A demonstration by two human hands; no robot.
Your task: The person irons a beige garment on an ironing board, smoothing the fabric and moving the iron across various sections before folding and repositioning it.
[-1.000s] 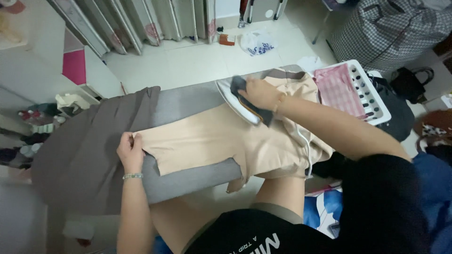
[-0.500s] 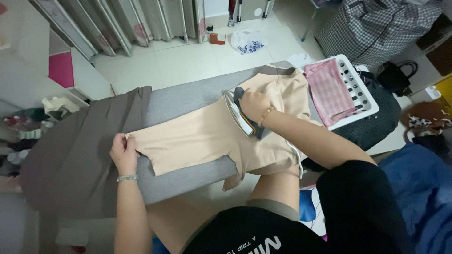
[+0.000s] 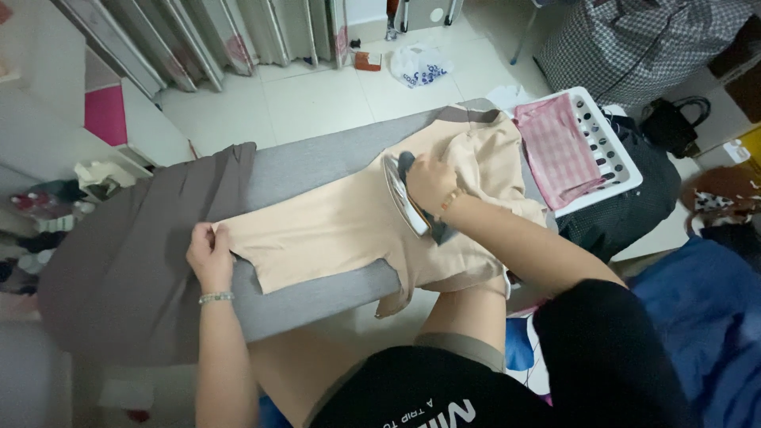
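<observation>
A beige garment (image 3: 333, 230) lies spread on a grey ironing board (image 3: 309, 170). My left hand (image 3: 209, 255) pinches the garment's left edge and holds it taut. My right hand (image 3: 430, 182) grips the dark handle of a white and grey clothes iron (image 3: 406, 198), which rests tilted on the cloth near the board's middle. The garment's right part bunches toward the board's far end. A dark brown cloth (image 3: 131, 261) drapes over the left end of the board.
A white perforated basket (image 3: 614, 150) with a pink checked cloth (image 3: 555, 147) stands at the right. Beyond it are a checked bag (image 3: 642, 43) and a black handbag (image 3: 674, 123). A plastic bag (image 3: 420, 63) lies on the tiled floor. Blue fabric (image 3: 705, 317) lies lower right.
The iron has slid a little toward me and left along the beige garment. My left hand keeps its hold on the edge. The view has shifted slightly.
</observation>
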